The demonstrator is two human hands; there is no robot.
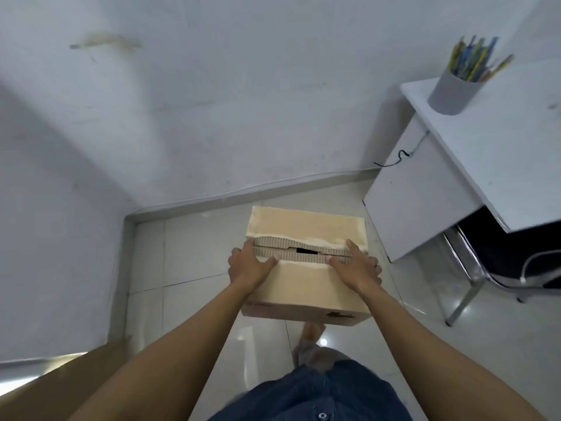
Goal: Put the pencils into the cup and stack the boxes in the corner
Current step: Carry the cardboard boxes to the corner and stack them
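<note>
A tan cardboard box (306, 287) with torn top flaps is carried above the tiled floor, in front of me. My left hand (250, 265) grips its left top edge and my right hand (355, 267) grips its right top edge. The room corner (130, 217) lies to the left, beyond the box. A grey cup (453, 92) stands on the white desk (498, 141) at the upper right, with several coloured pencils (473, 60) standing in it.
A brown cardboard surface (60, 387) shows at the lower left by the wall. A black chair with chrome legs (498, 253) sits under the desk. A black cable (394, 161) hangs at the desk's side. My foot (312, 329) is under the box.
</note>
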